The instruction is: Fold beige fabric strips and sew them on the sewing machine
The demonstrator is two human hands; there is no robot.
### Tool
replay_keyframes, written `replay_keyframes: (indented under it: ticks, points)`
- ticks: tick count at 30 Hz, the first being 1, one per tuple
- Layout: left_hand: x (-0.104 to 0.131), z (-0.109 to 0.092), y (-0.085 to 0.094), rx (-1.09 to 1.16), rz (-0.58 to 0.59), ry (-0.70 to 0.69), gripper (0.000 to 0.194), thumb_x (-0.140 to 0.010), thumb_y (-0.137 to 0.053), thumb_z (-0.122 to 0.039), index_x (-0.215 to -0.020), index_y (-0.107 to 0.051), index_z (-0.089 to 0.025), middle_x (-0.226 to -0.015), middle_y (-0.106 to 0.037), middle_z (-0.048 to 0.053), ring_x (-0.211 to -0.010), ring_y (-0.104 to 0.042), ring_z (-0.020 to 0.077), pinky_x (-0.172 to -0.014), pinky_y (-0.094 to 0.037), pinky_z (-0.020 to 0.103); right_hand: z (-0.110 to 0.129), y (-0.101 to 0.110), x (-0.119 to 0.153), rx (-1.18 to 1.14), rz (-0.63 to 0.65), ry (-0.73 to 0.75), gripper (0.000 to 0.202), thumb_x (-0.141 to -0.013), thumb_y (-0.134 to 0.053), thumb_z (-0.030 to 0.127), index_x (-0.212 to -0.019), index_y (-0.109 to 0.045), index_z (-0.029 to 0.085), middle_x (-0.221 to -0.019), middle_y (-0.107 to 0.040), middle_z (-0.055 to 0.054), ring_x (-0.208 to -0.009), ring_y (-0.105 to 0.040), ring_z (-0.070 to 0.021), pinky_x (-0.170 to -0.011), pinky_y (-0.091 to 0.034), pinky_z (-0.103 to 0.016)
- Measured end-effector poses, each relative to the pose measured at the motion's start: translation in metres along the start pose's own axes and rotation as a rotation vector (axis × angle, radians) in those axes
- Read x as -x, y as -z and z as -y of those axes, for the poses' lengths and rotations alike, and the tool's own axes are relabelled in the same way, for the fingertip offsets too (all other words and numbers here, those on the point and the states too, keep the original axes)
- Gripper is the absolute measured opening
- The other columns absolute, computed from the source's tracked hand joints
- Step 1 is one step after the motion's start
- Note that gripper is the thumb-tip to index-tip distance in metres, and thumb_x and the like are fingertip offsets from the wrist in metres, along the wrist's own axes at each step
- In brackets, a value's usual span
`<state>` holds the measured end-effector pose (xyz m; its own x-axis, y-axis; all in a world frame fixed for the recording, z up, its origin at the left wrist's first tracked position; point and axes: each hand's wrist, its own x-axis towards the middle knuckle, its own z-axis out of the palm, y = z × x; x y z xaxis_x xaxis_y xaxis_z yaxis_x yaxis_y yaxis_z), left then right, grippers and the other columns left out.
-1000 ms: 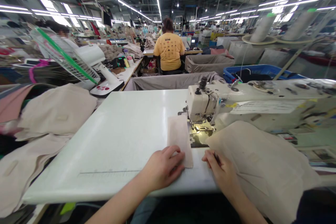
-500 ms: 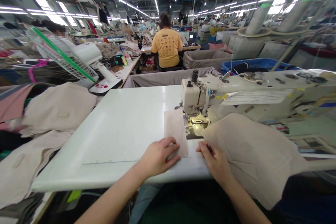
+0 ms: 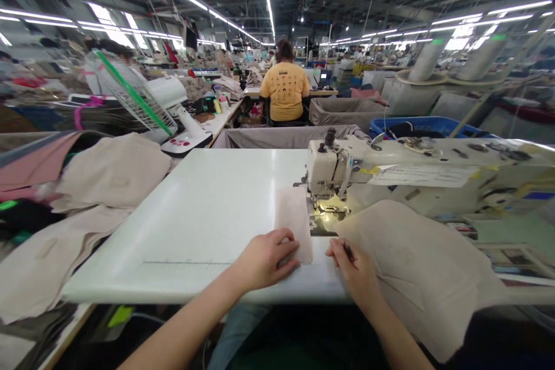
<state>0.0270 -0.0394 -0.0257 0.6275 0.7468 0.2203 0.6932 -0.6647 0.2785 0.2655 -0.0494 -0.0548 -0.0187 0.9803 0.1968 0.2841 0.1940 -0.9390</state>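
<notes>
A small beige fabric rectangle (image 3: pixel 295 211) lies flat on the white table, its right edge beside the presser foot of the sewing machine (image 3: pixel 325 170). My left hand (image 3: pixel 271 257) rests on the lower part of this piece, fingers apart and pressing it down. To the right, my right hand (image 3: pixel 353 263) is closed near the table's front edge, thumb and fingers pinched. Something small and dark shows between those fingers, too hidden to name. Beside that hand a large beige fabric panel (image 3: pixel 420 260) spreads under the machine arm and hangs over the front edge.
Beige fabric pieces (image 3: pixel 113 170) are piled left of the table. A white fan (image 3: pixel 173 110) stands behind them. Past the table are a cloth-lined bin (image 3: pixel 286 137), a blue basket (image 3: pixel 433 124) and a person in a yellow shirt (image 3: pixel 285 89). Thread cones (image 3: pixel 427 60) stand at right.
The camera view has shifted slightly, so the scene sits a little lower and further right. Both hands keep nearly the same place by the fabric.
</notes>
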Motion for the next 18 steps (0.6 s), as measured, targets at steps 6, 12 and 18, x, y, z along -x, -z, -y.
replay_keyframes:
  ticks: [6, 12, 18]
  points:
    - [0.002, -0.002, -0.003, -0.046, 0.017, -0.010, 0.027, -0.098, -0.053, -0.037, -0.116, -0.063, -0.020, -0.113, -0.062, 0.006, -0.085, -0.065, 0.0189, -0.073, -0.053, 0.029, 0.000, 0.001, 0.001, 0.006, 0.001, -0.015, 0.050, -0.096, -0.049, 0.061, -0.070, -0.061, 0.020, -0.055, -0.040, 0.004, -0.051, -0.042, -0.0151, -0.052, -0.034, -0.027]
    - [-0.030, 0.018, 0.008, -0.197, 0.152, -0.009, 0.022, -0.100, -0.050, -0.033, -0.114, -0.062, -0.021, -0.116, -0.062, 0.009, -0.092, -0.065, 0.0215, -0.077, -0.055, 0.031, -0.002, -0.004, -0.005, 0.053, -0.006, 0.019, 0.055, -0.099, -0.042, 0.061, -0.070, -0.062, 0.019, -0.055, -0.044, 0.003, -0.052, -0.047, -0.0151, -0.052, -0.035, -0.026]
    - [-0.096, 0.045, 0.016, -0.488, 0.073, 0.294, 0.049, -0.099, -0.054, -0.034, -0.138, -0.048, -0.007, -0.145, -0.046, 0.026, -0.131, -0.050, 0.0365, -0.101, -0.050, 0.045, 0.018, 0.014, -0.001, 0.140, 0.077, 0.106, 0.041, -0.103, -0.042, 0.047, -0.084, -0.066, 0.020, -0.074, -0.062, -0.001, -0.071, -0.060, -0.0166, -0.067, -0.044, -0.026]
